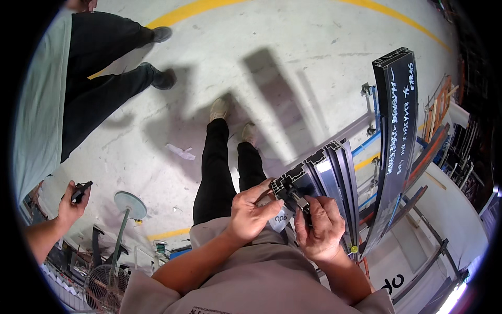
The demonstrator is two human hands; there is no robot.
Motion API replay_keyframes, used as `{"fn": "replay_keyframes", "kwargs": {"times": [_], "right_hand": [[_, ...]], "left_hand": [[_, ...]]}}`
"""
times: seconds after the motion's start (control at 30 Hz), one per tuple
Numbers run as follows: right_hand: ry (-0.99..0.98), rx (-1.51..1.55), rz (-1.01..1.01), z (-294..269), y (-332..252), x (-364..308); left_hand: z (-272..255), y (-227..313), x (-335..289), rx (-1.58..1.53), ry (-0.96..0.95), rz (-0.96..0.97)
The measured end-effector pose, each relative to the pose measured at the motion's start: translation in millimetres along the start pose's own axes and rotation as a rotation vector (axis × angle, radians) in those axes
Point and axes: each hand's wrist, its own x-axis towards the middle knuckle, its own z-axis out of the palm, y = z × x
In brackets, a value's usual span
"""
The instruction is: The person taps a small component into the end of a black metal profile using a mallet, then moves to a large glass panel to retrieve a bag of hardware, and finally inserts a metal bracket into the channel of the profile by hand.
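A bundle of dark aluminium profiles (334,172) stands just in front of me, its hollow cut ends facing up toward my hands. My left hand (250,215) is closed at the near left corner of the profile end, index finger and thumb against its edge. Between the fingers of my right hand (320,230) is a small metal fitting (300,202), with a shiny part and a dark part. It sits at the open end of the profile; how far it goes in is hidden by my fingers.
A tall dark profile with handwriting (395,131) rises on the right, beside racks with blue bars (366,144). At left another person's hand (70,206) holds a small black object (81,192). A fan (107,287) stands lower left. White scrap (180,152) lies on the floor.
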Motion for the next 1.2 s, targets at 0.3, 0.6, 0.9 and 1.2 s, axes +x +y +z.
{"fn": "replay_keyframes", "kwargs": {"times": [0.3,0.6,0.9,1.2], "right_hand": [[0.035,-0.056,-0.004,3.0,-3.6,-3.0],[0.008,-0.069,-0.028,1.3,-8.6,2.1],[-0.039,-0.09,-0.031,-1.7,-9.3,2.4],[0.03,-0.031,-0.056,2.9,-14.8,18.2]], "left_hand": [[15.1,-10.3,-1.8,-0.102,0.076,-0.099],[22.5,-8.5,-1.8,-0.115,0.11,-0.114],[24.3,-11.1,-2.2,-0.173,0.125,-0.134],[14.4,-11.6,-11.1,-0.082,0.084,-0.08]]}}
